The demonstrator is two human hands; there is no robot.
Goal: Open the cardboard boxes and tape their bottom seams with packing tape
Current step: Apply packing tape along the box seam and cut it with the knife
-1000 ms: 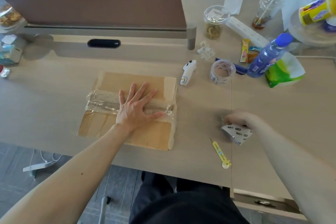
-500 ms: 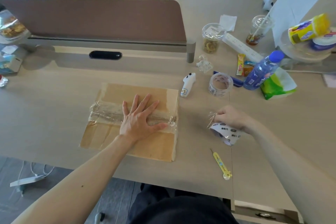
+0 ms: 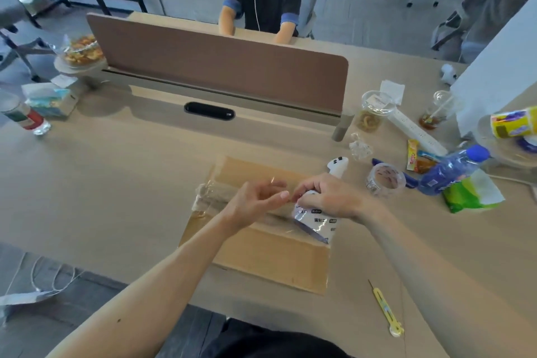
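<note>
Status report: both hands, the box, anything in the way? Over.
Right hand grips wrapped tape roll; left hand at its edge, grip unclear. Box flat, seam taped. Knife aside, nothing blocking.

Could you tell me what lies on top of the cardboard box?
Clear tape lies along its seam; the left hand, right hand and a wrapped tape roll hide the rest.

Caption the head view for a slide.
Above the taped box, the right hand grips a white packet; the left hand hovers beside it.
</note>
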